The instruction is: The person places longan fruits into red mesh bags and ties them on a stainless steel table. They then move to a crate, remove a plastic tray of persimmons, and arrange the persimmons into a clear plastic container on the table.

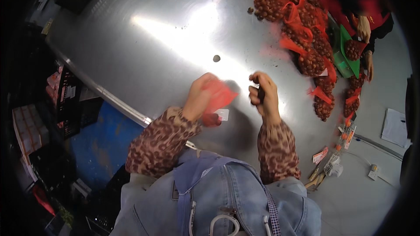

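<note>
Your left grip (pixel 197 96) is pinching the red mesh bag (pixel 222 92) over the near middle of the desk (pixel 153 70), so I'd hold its mouth loose, with your right grip (pixel 269 97) curled around what looks like dark nuts (pixel 261 94).

You've got hard white glare on the desk (pixel 144 61) at 12 o'clock, soft shadow near 4, dim area at 8. Red mesh (pixel 222 92) looks blurred; fisheye bends edges, rim black.
</note>
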The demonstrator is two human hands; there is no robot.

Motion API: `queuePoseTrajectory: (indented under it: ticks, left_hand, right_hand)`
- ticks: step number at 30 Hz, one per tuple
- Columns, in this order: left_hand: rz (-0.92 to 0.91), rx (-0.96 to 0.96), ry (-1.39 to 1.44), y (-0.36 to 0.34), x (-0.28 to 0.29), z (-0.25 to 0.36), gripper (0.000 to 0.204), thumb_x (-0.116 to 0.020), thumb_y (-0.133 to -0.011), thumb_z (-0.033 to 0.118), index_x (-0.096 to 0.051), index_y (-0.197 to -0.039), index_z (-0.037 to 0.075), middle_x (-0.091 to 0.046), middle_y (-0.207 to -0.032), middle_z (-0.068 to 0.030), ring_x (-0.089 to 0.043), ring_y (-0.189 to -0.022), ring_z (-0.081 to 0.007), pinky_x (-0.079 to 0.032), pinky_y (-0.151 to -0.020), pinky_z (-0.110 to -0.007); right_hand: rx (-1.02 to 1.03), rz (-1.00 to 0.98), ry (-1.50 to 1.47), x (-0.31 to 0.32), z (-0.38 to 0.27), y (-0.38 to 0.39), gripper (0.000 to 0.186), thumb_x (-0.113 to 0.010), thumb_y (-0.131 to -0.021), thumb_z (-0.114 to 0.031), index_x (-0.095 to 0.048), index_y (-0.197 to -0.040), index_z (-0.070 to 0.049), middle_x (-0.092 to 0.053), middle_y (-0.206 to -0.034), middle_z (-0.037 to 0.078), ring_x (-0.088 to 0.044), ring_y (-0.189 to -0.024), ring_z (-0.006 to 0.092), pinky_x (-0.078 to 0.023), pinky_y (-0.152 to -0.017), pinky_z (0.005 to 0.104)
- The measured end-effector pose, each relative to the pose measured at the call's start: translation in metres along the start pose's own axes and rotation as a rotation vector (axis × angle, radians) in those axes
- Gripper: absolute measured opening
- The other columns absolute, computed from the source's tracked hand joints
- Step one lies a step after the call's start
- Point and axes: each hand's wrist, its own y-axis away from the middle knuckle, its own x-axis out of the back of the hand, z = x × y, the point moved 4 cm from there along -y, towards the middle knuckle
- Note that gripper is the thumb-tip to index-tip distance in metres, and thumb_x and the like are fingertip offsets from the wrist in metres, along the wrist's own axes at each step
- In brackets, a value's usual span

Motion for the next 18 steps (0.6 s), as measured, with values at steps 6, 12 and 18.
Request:
queuePoseTrajectory:
  ticks: [6, 12, 18]
  left_hand:
    - [-0.067, -0.070, -0.202, -0.002, -0.044, -0.001, 0.014, -0.066, -0.085, 0.016, -0.061, -0.080, 0.003, -0.053, -0.063, -0.0002, -0.048, -0.058, -0.0087, -0.040, -0.052, -0.026]
    - [-0.218, 0.197, -0.248, 0.032, -0.072, 0.014, 0.018, -0.073, -0.081, 0.022, -0.067, -0.084, 0.005, -0.049, -0.054, 0.0019, -0.052, -0.052, -0.0092, -0.039, -0.047, -0.028]
    - [-0.071, -0.283, -0.681, 0.056, -0.089, 0.049, 0.012, -0.070, -0.078, 0.021, -0.074, -0.084, 0.011, -0.054, -0.081, -0.0062, -0.059, -0.072, -0.0205, -0.048, -0.064, -0.030]
  right_hand:
    - [-0.347, -0.376, -0.467, -0.074, 0.015, 0.108, 0.019, -0.051, -0.097, -0.021, -0.054, -0.099, -0.002, -0.051, -0.104, 0.011, -0.040, -0.061, 0.0088, -0.027, -0.042, 0.0172]
    - [-0.398, -0.208, -0.571, -0.060, 0.032, 0.112, 0.017, -0.054, -0.094, -0.020, -0.054, -0.097, -0.004, -0.051, -0.099, 0.007, -0.039, -0.063, 0.0078, -0.028, -0.042, 0.0162]
    - [-0.459, -0.228, -0.667, -0.048, 0.030, 0.115, 0.025, -0.052, -0.093, -0.036, -0.055, -0.096, -0.012, -0.048, -0.074, 0.001, -0.035, -0.048, 0.0057, -0.027, -0.036, 0.0150]
